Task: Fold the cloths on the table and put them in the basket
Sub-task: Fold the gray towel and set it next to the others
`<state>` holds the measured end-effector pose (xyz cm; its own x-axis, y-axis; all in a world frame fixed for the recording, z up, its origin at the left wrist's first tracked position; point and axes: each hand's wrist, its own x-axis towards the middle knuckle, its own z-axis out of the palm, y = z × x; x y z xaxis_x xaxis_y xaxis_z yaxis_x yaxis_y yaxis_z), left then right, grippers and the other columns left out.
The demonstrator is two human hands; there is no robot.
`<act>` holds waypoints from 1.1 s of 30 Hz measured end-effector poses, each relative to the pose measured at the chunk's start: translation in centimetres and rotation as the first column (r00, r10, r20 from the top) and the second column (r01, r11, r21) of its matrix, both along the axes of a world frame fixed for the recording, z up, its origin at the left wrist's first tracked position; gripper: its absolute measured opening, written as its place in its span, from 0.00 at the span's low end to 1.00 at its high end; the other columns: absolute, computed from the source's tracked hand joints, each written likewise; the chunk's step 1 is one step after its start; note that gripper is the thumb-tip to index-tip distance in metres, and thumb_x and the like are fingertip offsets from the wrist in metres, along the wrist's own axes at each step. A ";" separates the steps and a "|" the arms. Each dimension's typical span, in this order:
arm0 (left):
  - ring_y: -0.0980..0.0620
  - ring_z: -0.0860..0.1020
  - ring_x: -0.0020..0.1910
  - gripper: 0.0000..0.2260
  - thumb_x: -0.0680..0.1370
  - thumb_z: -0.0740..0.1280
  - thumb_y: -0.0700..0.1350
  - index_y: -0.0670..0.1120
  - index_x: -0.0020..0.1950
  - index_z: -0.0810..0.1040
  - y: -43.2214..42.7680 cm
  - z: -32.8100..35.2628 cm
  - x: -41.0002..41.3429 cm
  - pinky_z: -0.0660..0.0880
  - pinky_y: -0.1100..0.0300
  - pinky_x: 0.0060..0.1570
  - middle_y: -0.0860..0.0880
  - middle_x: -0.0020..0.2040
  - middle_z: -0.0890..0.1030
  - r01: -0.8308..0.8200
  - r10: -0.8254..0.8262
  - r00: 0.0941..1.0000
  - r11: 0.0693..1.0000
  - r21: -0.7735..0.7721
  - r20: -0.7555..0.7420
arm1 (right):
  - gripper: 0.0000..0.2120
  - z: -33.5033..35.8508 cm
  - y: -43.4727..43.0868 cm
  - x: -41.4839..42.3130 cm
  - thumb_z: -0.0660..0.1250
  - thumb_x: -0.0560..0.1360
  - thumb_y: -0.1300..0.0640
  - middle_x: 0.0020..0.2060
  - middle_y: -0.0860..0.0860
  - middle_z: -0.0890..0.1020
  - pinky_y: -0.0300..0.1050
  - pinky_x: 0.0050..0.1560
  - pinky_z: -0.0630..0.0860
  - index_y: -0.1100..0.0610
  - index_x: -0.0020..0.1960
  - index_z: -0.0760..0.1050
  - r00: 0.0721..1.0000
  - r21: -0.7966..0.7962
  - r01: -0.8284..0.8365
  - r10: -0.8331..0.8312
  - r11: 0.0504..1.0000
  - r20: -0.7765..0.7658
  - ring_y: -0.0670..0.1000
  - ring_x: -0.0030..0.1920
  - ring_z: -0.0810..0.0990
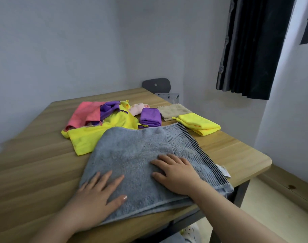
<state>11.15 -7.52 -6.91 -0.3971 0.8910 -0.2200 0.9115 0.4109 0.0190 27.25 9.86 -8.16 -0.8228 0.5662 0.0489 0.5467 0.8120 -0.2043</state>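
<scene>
Grey towel is lying on the near right part of the wooden table, folded over so it's doubled up, with its striped edge and little white tag toward the right corner. On my feed both hands are flat on it, palms down. The left hand is at the towel's near left edge, fingers straight and a bit spread. The right hand is further in, fingers also spread and pressing the fabric, nothing gripped.

Behind the towel is a messy pile: a big yellow cloth that the towel's far edge overlaps, a coral cloth, and a crumpled purple cloth. To the right of that sit a folded purple cloth, a pale pink cloth, a beige cloth and a folded yellow cloth. The perforated grey basket pokes up just past the table's far edge, next to a dark chair back.
</scene>
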 end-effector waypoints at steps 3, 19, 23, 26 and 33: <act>0.56 0.58 0.74 0.50 0.48 0.43 0.84 0.69 0.68 0.61 -0.8 1.7 -0.7 0.55 0.62 0.71 0.61 0.71 0.58 -0.049 0.044 0.979 0.999 0.023 0.201 | 0.24 0.0 0.0 -0.3 0.50 0.79 0.38 0.75 0.43 0.55 0.51 0.72 0.48 0.39 0.73 0.55 1.000 -0.010 0.004 -0.004 1.000 -0.008 0.49 0.75 0.50; 0.47 0.76 0.42 0.19 0.77 0.65 0.35 0.50 0.65 0.71 3.6 0.9 -7.0 0.72 0.57 0.40 0.42 0.53 0.78 -0.789 0.114 0.403 0.547 0.281 0.908 | 0.23 1.6 -9.6 -3.1 0.72 0.70 0.48 0.60 0.52 0.74 0.52 0.63 0.61 0.49 0.64 0.74 0.815 0.009 -0.557 0.549 0.830 -0.187 0.58 0.60 0.67; 0.50 0.75 0.41 0.19 0.72 0.61 0.26 0.45 0.55 0.77 3.8 0.9 -7.3 0.71 0.60 0.38 0.41 0.54 0.77 -0.779 0.101 0.454 0.527 0.340 0.885 | 0.11 1.2 -8.6 -3.3 0.68 0.73 0.57 0.55 0.52 0.78 0.52 0.61 0.64 0.53 0.55 0.80 0.834 -0.095 -0.518 0.477 0.850 -0.278 0.58 0.57 0.69; 0.50 0.76 0.41 0.17 0.74 0.63 0.29 0.44 0.58 0.78 4.6 0.9 -8.1 0.72 0.60 0.40 0.41 0.54 0.78 -0.802 0.078 0.438 0.483 0.351 0.895 | 0.09 1.9 -8.1 -2.9 0.68 0.71 0.55 0.52 0.51 0.80 0.51 0.62 0.65 0.54 0.51 0.82 0.823 -0.226 -0.565 0.526 0.793 -0.214 0.54 0.56 0.71; 0.41 0.75 0.57 0.23 0.74 0.65 0.29 0.43 0.67 0.72 5.9 -0.2 -9.0 0.72 0.54 0.53 0.39 0.63 0.75 -0.806 0.137 0.518 0.409 0.428 0.845 | 0.18 2.6 -6.2 -2.9 0.63 0.72 0.42 0.57 0.49 0.79 0.47 0.59 0.64 0.48 0.58 0.77 0.913 -0.205 -0.364 0.305 0.909 -0.271 0.51 0.59 0.72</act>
